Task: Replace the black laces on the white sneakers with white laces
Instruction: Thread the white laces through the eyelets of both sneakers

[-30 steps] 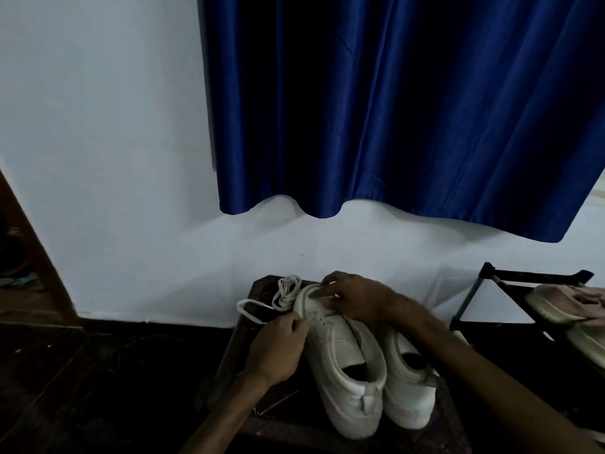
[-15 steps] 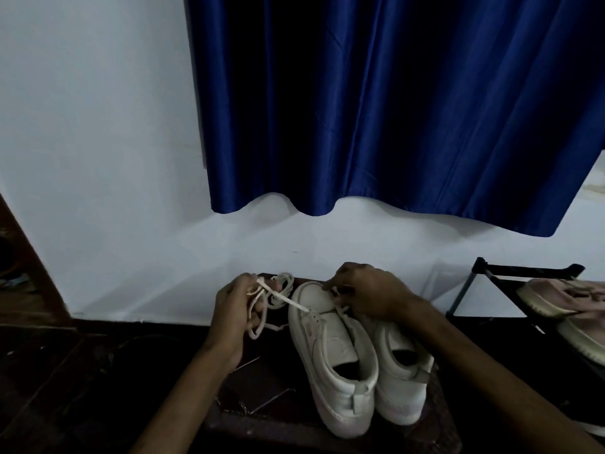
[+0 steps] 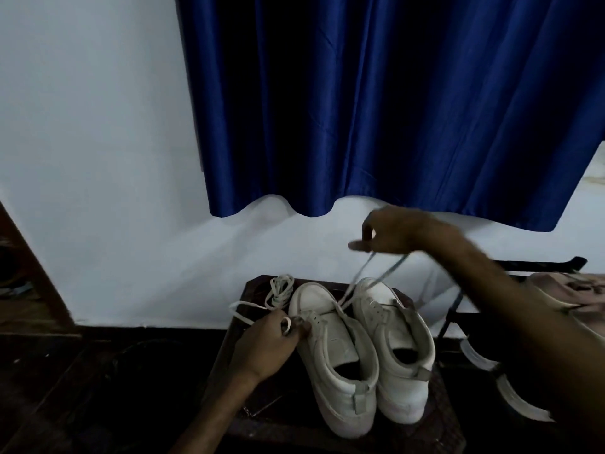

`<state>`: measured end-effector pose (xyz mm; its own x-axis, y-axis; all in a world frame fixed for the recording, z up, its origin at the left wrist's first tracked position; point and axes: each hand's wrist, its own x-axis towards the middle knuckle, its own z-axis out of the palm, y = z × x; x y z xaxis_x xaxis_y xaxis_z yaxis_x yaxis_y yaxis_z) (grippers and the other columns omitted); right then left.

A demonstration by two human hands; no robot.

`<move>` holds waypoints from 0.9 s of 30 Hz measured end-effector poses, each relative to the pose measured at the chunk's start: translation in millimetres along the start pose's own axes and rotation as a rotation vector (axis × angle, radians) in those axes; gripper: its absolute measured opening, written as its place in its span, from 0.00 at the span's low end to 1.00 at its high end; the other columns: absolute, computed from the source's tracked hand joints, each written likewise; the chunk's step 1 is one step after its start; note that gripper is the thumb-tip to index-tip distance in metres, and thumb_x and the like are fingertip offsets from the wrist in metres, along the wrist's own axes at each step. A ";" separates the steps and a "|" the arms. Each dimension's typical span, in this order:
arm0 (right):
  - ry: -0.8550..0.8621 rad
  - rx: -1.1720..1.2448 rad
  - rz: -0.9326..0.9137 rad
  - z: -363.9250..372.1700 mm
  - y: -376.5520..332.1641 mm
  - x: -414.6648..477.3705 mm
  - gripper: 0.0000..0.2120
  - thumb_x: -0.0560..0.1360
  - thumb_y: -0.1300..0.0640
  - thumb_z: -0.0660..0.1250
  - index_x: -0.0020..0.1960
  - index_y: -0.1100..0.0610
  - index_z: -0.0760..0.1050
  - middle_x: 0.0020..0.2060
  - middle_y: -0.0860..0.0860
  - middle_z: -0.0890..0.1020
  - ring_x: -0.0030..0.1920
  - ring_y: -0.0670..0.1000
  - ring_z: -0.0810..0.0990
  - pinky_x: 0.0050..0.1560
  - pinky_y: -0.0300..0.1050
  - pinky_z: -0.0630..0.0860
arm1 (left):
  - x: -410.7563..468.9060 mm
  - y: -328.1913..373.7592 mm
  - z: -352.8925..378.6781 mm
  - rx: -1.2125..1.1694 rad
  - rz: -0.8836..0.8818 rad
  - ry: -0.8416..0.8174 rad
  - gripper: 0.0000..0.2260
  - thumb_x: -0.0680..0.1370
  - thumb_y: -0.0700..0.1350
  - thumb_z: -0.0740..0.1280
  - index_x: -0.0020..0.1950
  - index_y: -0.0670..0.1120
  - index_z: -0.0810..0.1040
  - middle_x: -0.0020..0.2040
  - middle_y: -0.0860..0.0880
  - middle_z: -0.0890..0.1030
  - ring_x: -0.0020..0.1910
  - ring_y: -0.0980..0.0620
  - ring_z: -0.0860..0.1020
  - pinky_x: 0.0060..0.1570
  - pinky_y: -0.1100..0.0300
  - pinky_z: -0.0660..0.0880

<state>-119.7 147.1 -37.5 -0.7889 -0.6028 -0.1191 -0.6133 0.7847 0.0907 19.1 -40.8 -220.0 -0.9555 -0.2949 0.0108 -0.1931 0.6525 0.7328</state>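
Observation:
Two white sneakers stand side by side on a dark stool [image 3: 438, 417], toes toward the wall: the left sneaker [image 3: 330, 352] and the right sneaker [image 3: 396, 348]. A white lace [image 3: 357, 283] runs up from the left sneaker's front eyelets to my right hand [image 3: 393, 232], which pinches it high above the shoes. My left hand [image 3: 265, 345] grips the lace's other end at the left side of that sneaker. A second white lace [image 3: 280, 290] lies bundled on the stool beside the toe. No black laces show.
A blue curtain [image 3: 376, 103] hangs over the white wall behind the stool. A black metal shoe rack [image 3: 540, 265] at the right carries a pinkish shoe [image 3: 569, 286]. Dark floor lies to the left, with a wooden frame [image 3: 36, 273] at the far left.
My right hand has risen from the sneaker's toe, pulling the lace up through the eyelets. My left hand came back from the left to the sneaker's side.

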 end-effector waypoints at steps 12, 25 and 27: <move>0.314 1.637 -0.200 -68.6 50.9 -17.5 0.20 0.80 0.55 0.60 0.72 0.55 0.66 0.35 0.47 0.76 0.30 0.42 0.68 0.27 0.34 0.67 | 4.8 14.4 -9.3 0.064 0.092 0.015 0.27 0.73 0.62 0.69 0.29 0.43 0.66 0.23 0.51 0.66 0.23 0.57 0.64 0.27 0.57 0.59; 0.531 1.322 -0.265 -47.3 -14.5 -15.9 0.14 0.79 0.63 0.63 0.64 0.57 0.74 0.54 0.52 0.84 0.38 0.45 0.82 0.25 0.34 0.63 | 20.2 15.8 -9.0 -0.182 0.072 0.112 0.12 0.76 0.49 0.70 0.36 0.43 0.78 0.28 0.54 0.75 0.30 0.57 0.72 0.34 0.59 0.66; 0.417 1.035 -0.210 -6.6 -18.4 -5.8 0.11 0.79 0.65 0.63 0.61 0.61 0.76 0.50 0.54 0.84 0.36 0.45 0.82 0.31 0.35 0.73 | 16.5 17.9 -6.7 -0.210 0.042 0.115 0.11 0.77 0.49 0.68 0.36 0.47 0.78 0.30 0.55 0.78 0.34 0.58 0.76 0.36 0.61 0.69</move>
<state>-104.1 135.2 -31.9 -0.7441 -0.5859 0.3209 -0.5612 0.2877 -0.7761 1.4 -38.6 -202.1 -0.9276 -0.3561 0.1131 -0.0916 0.5103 0.8551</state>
